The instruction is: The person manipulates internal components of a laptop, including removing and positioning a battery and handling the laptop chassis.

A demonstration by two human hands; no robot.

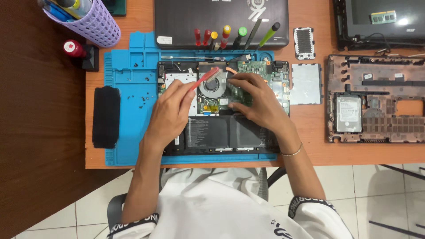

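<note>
While the left hand (170, 110) pinches a red-handled brush (204, 79) between thumb and fingers, its bristles rest at the upper rim of the round fan (211, 87) inside the opened laptop (221, 132), which lies on a blue mat (128, 115) on the wooden surface (318, 152). The right hand (259, 99) lies flat on the board just right of the fan, fingers spread and curled onto the parts, gripping nothing but pressing down to steady the machine. The step in hand looks like brushing dust from the fan and the copper pipe beside it. The next stroke seems to call for a light touch, bristles angled across the blades, with the steadying fingers kept clear of the brush's path. A row of screwdrivers (230, 37) stands behind the mat, loose screws (139, 97) dot its left side, and another stripped chassis (376, 104) lies well apart to the right.
</note>
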